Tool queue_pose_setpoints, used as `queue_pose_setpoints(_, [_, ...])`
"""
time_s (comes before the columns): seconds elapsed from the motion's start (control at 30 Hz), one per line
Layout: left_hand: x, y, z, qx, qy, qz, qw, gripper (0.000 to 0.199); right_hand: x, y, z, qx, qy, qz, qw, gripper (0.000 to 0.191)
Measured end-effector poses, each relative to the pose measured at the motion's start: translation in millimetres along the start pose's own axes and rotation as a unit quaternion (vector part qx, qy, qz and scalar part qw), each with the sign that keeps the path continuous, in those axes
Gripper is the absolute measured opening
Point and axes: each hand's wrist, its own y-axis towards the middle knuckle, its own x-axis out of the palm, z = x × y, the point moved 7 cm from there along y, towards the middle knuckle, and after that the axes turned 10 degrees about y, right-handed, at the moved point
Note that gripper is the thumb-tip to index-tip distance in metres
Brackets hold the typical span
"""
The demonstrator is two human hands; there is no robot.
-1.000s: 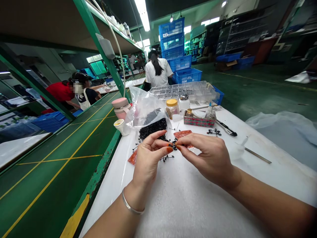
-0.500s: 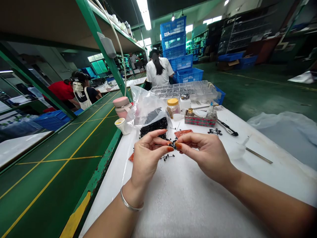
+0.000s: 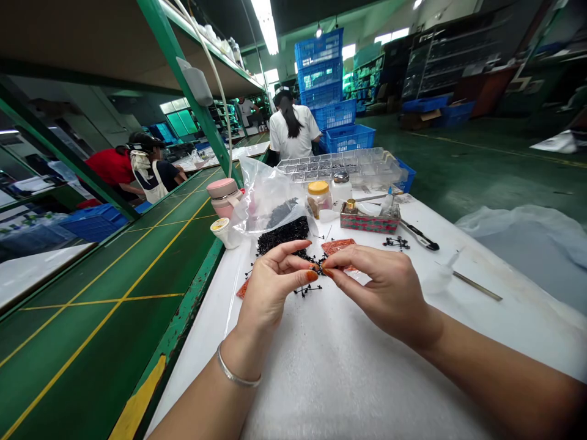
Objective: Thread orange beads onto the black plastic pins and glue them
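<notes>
Above the white tabletop (image 3: 321,373), my left hand (image 3: 275,284) pinches a small black part (image 3: 317,267) between thumb and fingers. My right hand (image 3: 380,284) meets it from the other side, thumb and index finger closed on the same small part. Its details are too small to make out. Behind the hands lies a heap of black parts (image 3: 283,235), spilling from a clear plastic bag (image 3: 261,195). A few loose black pieces (image 3: 306,291) rest just below the fingertips. A bag of orange bits (image 3: 337,245) lies partly behind my right hand.
A pink cup (image 3: 224,195), a yellow-lidded jar (image 3: 319,197), a patterned box (image 3: 369,220) and a clear divided tray (image 3: 339,165) stand farther back. To the right lie a black cutter (image 3: 419,235) and a metal rod (image 3: 477,286). A green conveyor (image 3: 105,311) runs along the left; people work beyond.
My right thumb and index finger have shifted slightly at the small part, and the right wrist has turned a little. The whole view has moved slightly.
</notes>
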Motion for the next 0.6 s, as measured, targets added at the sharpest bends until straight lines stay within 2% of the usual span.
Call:
queue_pose_setpoints(0.1, [1.4, -1, 0, 0.002, -0.006, -0.005, 1.000, 0.044, 0, 0, -2, -0.016, -0.009, 0.003, 1.000, 0.013])
queue_pose_setpoints(0.23, [4.1, -2, 0, 0.017, -0.010, -0.016, 1.000, 0.036, -1, 0, 0, -0.003, 0.005, 0.014, 1.000, 0.010])
queue_pose_setpoints(0.4, [3.7, -2, -4, 0.005, -0.008, -0.007, 1.000, 0.018, 0, -3, 16, 0.088, 0.070, 0.027, 0.993, 0.009])
queue_pose_setpoints(0.6, [3.0, -2, -3, 0.014, -0.028, 0.001, 1.000, 0.015, 5, -7, 29, 0.163, 0.163, 0.031, 0.973, 0.008])
